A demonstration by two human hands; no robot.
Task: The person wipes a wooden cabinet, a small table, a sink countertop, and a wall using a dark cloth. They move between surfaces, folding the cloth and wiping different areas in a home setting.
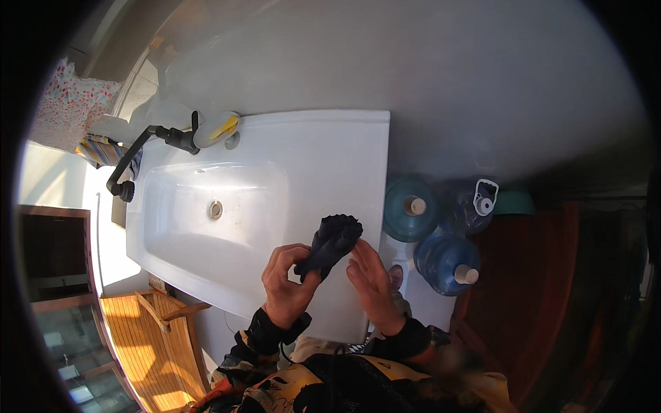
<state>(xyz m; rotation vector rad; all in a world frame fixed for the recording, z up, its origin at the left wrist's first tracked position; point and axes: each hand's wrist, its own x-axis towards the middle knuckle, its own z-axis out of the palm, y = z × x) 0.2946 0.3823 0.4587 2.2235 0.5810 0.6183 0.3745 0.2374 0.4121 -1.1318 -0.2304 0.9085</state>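
Note:
A dark, bunched cloth item, perhaps a rolled sock, is held above the flat right-hand counter of a white washbasin. My left hand pinches its lower end between thumb and fingers. Beside the bundle's right edge is my right hand, its fingers stretched out and the thumb apart. Those fingertips reach the bundle's side; whether they touch it I cannot tell. Left of both hands lies the basin's bowl, with a metal drain at its bottom.
A black swivel faucet and a soap dish with a yellow bar stand at the basin's back. Large water jugs stand right of the basin. A slatted wooden chair is at lower left. Patterned cloth hangs at upper left.

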